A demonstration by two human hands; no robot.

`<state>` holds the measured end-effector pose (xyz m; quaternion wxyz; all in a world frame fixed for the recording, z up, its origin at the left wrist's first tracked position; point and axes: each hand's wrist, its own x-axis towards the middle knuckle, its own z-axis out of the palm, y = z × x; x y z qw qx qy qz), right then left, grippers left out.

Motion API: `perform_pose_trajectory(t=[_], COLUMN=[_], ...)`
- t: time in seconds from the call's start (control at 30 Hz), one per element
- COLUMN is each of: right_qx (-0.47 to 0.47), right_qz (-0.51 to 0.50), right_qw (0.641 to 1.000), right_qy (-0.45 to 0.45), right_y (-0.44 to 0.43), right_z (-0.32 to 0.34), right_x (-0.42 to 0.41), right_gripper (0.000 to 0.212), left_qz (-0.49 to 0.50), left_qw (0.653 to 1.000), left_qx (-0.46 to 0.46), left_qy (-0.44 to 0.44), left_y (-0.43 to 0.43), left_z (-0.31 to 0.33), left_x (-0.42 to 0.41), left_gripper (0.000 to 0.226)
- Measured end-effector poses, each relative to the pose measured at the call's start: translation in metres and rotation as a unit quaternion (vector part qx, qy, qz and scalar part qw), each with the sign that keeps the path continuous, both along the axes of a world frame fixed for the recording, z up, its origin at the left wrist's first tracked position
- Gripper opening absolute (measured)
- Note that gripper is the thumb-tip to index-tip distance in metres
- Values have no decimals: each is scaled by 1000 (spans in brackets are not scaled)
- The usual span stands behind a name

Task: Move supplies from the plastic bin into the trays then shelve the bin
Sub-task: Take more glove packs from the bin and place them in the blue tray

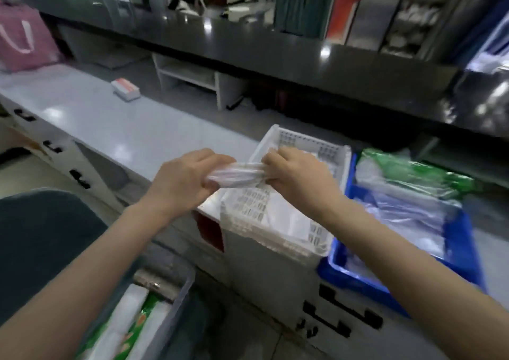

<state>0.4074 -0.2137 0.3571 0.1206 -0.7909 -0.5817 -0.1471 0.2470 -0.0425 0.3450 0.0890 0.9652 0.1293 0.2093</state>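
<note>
Both hands are clenched on the same clear plastic packet (239, 175), a rolled or bunched bundle held level above the white perforated tray (325, 150). The left hand (183, 183) grips its left end with the fingers curled under, and the right hand (296, 174) grips its right end, knuckles up. What the packet contains is too blurred to tell. The white tray stands on the pale grey counter (115, 128) with its near end at the counter's front edge, and a white sheet or flat packet lies inside it. Just beside it on the right, touching or nearly so, is a blue tray (465, 252) holding clear plastic bags and a green-printed bag (421, 174) at its far end. The clear plastic bin (176, 302) sits low at the bottom left, below the counter's edge, with green-and-white packets (132, 326) visible inside; what it rests on is unclear. A dark rounded chair or stool (46, 230) is left of the bin. Farther back on the counter lies a small white box with a red top (125, 88), well apart from the trays, and a pink bag (23, 40) stands at the far left. A dark glossy shelf (248, 46) runs above the counter. Cabinet drawers with black handles (325, 318) face the person below the trays.
</note>
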Motion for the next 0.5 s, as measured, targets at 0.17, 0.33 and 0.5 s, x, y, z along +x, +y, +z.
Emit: perform_pose_trajectory(t=[0.17,0.33,0.5], right_qx=[-9,-12,-40], right_qz=[-102,-214,-302], right_qw=[995,976,946], right_qy=[18,47,109], right_y=[-110,-199,-244], right_z=[13,4,-29], right_x=[78,135,165], right_gripper=[28,31,34], left_qz=[-128,-229,-264], left_qw=[991,969,955], left_qx=[-26,-89,-106], left_qy=[-23,1,77], left_y=[-75,-149,-187], left_z=[5,-6,-38], left_x=[118,217,272], left_gripper=[43,39,42])
